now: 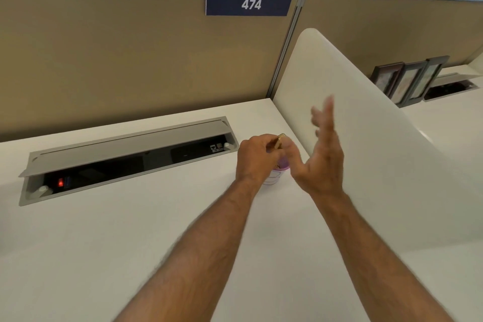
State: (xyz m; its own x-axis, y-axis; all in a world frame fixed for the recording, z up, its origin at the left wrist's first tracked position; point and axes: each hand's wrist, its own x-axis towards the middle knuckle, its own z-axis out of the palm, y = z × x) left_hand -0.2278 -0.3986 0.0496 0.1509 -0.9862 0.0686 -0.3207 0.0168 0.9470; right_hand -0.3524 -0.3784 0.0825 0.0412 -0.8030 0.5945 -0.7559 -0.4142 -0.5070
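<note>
A small white and purple cup [277, 174] stands on the white desk [109, 238], near the back right corner. My left hand [257, 158] hovers over the cup and pinches a thin gold-coloured object [279, 141], whose top end sticks up above the fingers. Most of the cup is hidden behind that hand. My right hand [322, 157] is raised just right of the cup, fingers straight and spread, blurred, holding nothing and not touching the cup.
A grey cable tray [125, 154] with its lid up is sunk into the desk at the back left. Tan partition walls with a "474" sign [249, 4] close the back. A white curved divider [366, 123] stands right; picture frames [407, 81] sit beyond.
</note>
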